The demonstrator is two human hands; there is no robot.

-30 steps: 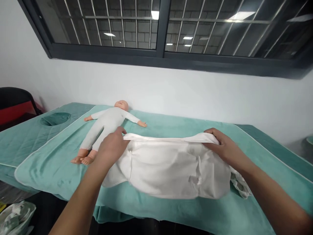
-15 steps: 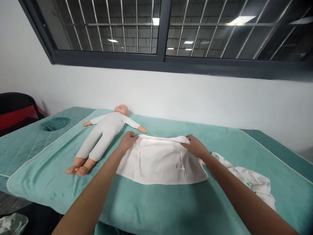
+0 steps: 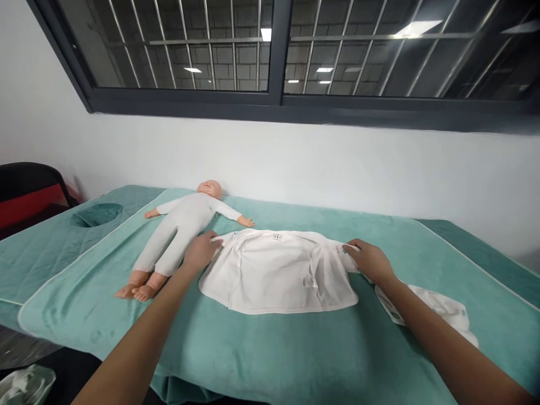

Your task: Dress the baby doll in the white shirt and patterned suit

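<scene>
1. While the shirt [image 3: 274, 275] lies spread on the bed [image 3: 274, 349], my left hand [image 3: 201, 251] and right hand [image 3: 374, 261] pinch its opposite upper sides.
2. I judge the spreading mostly done; some creases remain.

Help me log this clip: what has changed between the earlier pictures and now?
The white top, held up at first, has come down and lies spread on the green cover. Since the middle picture, the left hand has shifted left and the right hand right, from its top edge out to its sleeves. The doll stayed lying on its back.
</scene>
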